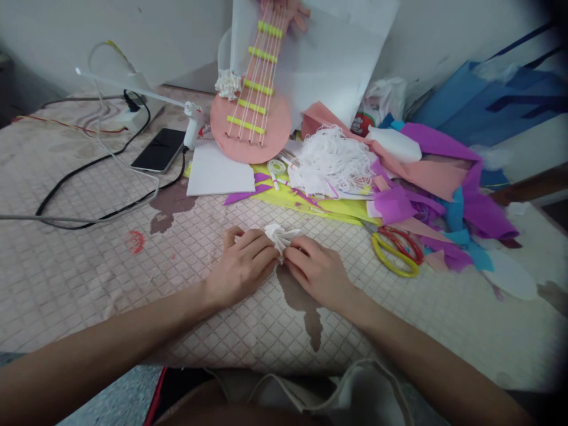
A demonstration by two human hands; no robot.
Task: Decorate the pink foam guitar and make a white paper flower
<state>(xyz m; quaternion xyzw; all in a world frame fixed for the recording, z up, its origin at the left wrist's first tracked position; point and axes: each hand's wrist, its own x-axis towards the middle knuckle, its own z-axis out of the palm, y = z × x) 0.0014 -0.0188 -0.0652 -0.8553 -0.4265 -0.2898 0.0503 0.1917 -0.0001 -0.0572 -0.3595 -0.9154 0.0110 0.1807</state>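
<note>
A small piece of gathered white material [277,235] is held between both hands, just above the patterned tablecloth [186,319]. My left hand [244,263] has its fingers closed around the left side of it. On the right side, my right hand [317,269] pinches it with bent fingers. The material's pleated folds show between the fingertips; the rest is covered by the hands.
Behind the hands lie a white pad [220,171], a pink guitar-shaped craft [251,127], a heap of white strings [331,160] and purple fabric [444,142]. Scissors [394,254] lie right; a phone [160,150], glue gun [193,127] and cables are left.
</note>
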